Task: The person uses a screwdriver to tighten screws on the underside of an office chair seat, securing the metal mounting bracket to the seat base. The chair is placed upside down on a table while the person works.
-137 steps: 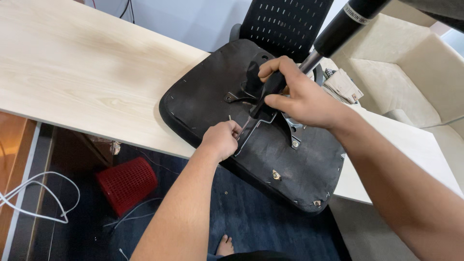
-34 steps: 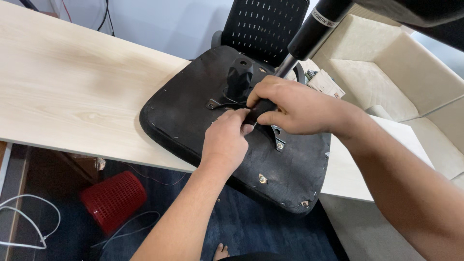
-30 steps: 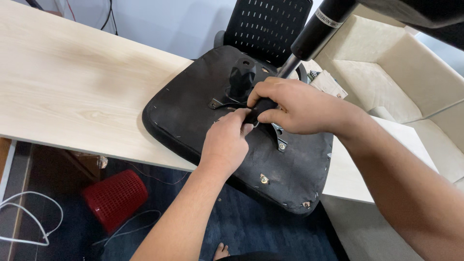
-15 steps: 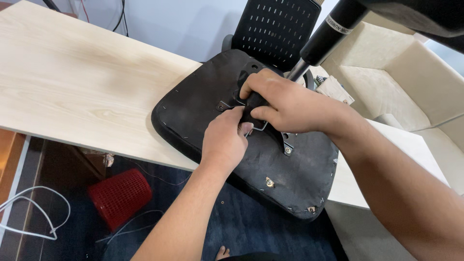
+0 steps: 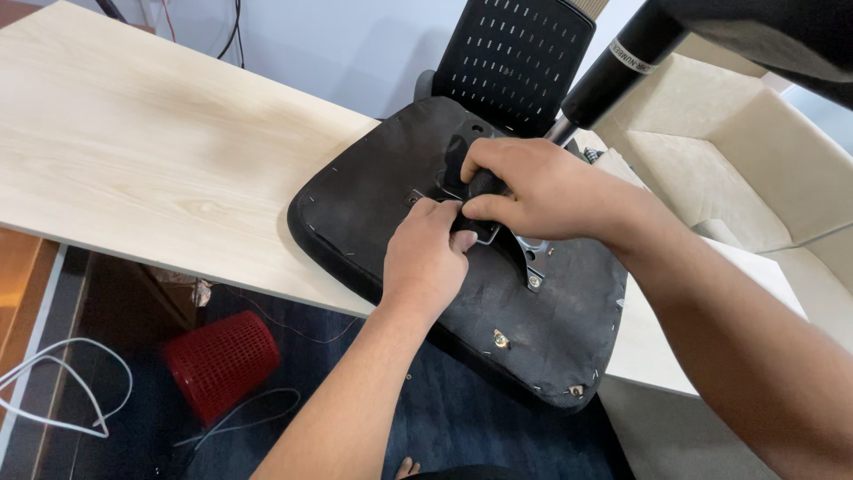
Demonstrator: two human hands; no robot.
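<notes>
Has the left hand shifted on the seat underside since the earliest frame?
Yes. The left hand has moved up the seat underside toward the metal bracket, and meets the right hand.

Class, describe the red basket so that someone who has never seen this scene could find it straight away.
Start at the pale wooden table with the upturned black chair seat on it. Look below the table's near edge, left of the left forearm, to the dark floor. The red basket lies there among white cables, the only red, mesh-walled thing.
</notes>
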